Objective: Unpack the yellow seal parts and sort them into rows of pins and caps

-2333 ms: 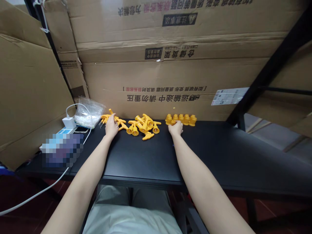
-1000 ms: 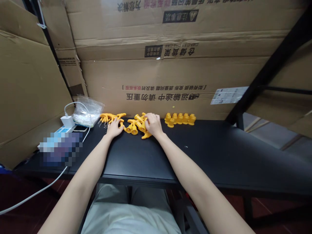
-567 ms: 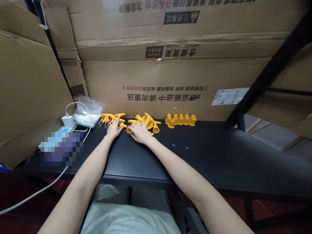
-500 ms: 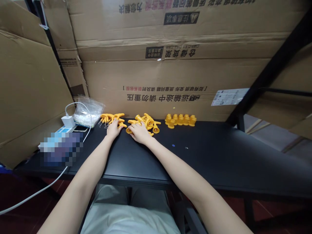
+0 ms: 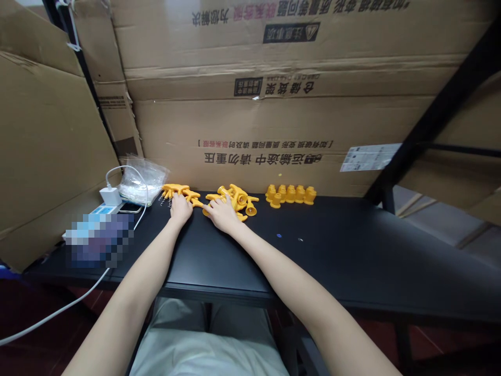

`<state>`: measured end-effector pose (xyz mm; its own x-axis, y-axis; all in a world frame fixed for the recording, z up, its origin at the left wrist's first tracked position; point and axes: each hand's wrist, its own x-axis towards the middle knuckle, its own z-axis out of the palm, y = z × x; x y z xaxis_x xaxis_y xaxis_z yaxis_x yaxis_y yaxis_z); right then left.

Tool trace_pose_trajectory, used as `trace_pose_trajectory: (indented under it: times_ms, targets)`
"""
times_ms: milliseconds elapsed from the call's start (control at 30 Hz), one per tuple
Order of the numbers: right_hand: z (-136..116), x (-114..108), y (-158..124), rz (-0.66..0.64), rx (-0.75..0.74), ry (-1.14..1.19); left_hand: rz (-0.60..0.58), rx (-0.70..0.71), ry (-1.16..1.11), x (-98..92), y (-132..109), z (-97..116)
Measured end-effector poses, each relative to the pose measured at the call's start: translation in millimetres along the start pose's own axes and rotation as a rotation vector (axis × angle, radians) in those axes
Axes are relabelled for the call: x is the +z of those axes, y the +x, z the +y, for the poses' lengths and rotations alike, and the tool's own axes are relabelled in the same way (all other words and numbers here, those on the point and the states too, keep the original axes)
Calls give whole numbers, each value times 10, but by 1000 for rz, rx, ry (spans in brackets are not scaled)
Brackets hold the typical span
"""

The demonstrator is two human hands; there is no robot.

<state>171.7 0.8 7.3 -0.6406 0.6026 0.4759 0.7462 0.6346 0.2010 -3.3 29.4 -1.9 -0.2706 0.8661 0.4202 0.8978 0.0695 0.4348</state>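
Observation:
Small yellow plastic parts lie along the back of a black table (image 5: 352, 250). My left hand (image 5: 180, 208) rests with its fingers curled over a yellow T-shaped piece (image 5: 192, 197) at the near edge of a left cluster (image 5: 175, 188). My right hand (image 5: 221, 214) lies just to its right. Its fingers are stretched out flat, with the tips touching the left edge of a middle pile of funnel-shaped pieces (image 5: 238, 197). A short row of yellow caps (image 5: 291, 194) stands farther right, out of reach of both hands.
Large cardboard boxes (image 5: 274, 130) wall off the table's back and left. At the left end are a clear plastic bag (image 5: 139, 179), a white charger (image 5: 110, 196) with cable, a phone (image 5: 130, 208) and a power strip. A black frame post (image 5: 430, 120) slants at right.
My right hand left the cap row, crossed to the middle pile, then slid to that pile's left edge beside my left hand. My left hand stayed at the left cluster.

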Motion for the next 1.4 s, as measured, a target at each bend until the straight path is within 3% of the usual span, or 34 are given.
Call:
trace_pose_trajectory:
  times_ms: [200,367,500,600,700,900,1033,1200,1400]
  targets:
    - [36,78,16,31,-32,-36,-17,-13,95,-71,-52,39]
    - [81,12,4,85,14,7,-6,-4,100,-143,-86,75]
    - [104,-50,-2,162,58,66,24,210,9,-179,-87,107]
    - [139,-58,-13,227,85,106,-22,390,-22,-196,-118,165]
    - [199,-36,-26,290,89,131,-76,472,21,-211,-166,230]
    - [302,-9,-9,380,-84,154,-12,417,63,-259,-166,255]
    - [321,-85,-5,357,-116,184,5,359,56,-298,-125,221]
    - [351,-153,-48,294,-56,250,4,295,38,-324,-116,208]
    - [341,-93,-55,212,66,179,12,326,11,-340,-156,276]
